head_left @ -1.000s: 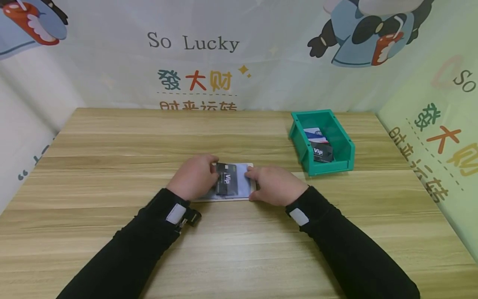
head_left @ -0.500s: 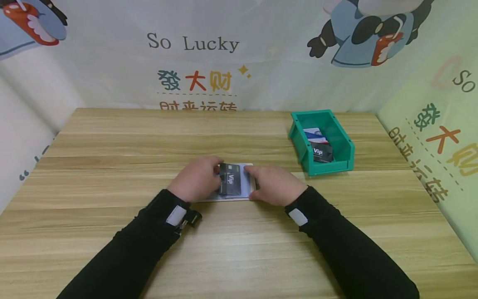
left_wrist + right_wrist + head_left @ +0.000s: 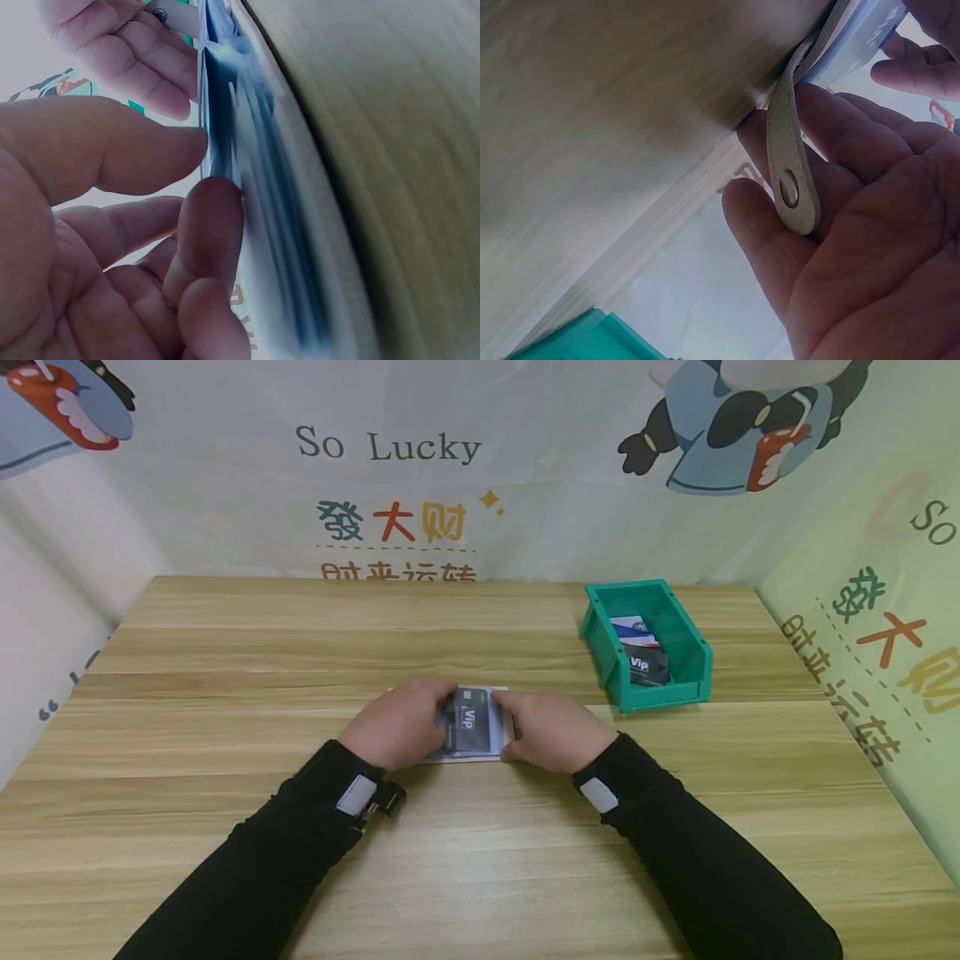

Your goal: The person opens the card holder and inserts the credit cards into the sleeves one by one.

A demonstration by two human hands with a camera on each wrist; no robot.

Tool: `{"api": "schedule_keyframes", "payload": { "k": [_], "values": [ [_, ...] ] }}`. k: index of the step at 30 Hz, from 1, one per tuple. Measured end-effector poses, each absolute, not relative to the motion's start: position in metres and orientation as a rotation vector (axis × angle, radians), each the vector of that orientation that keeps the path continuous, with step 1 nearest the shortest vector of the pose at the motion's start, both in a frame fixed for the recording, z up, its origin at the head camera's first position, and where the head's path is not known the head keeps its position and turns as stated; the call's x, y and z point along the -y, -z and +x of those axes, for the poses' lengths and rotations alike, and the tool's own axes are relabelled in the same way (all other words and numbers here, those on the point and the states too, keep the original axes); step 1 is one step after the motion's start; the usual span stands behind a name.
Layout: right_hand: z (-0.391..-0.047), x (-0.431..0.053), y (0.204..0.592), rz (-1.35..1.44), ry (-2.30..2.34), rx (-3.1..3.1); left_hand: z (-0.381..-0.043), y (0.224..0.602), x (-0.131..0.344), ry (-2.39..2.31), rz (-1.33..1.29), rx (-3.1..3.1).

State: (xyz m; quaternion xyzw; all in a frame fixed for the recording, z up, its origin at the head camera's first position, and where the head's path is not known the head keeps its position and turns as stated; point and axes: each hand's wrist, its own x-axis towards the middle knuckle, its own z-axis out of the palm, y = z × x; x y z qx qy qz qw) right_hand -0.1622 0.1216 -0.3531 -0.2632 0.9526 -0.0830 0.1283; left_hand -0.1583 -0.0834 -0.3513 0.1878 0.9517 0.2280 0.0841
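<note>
Head view: dark card reads "Vip", backdrop "So Lucky".

Passage is free along the left edge of the bench and from the far edge, backed by a printed backdrop, down to the card holder. Near the far right corner, the green bin blocks; left sleeve and right sleeve bar the near corners.

Card holder: nine-o'clock part mostly covered by left hand | green bin: cut off at seven o'clock
</note>
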Motion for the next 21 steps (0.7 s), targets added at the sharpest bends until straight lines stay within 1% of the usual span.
{"api": "schedule_keyframes", "payload": {
  "k": [21],
  "values": [
    [-0.1617,-0.1216,0.3524,-0.78,0.35,-2.777,-0.1566,0.356,0.0755,-0.522,0.54,-2.924]
  ]
}}
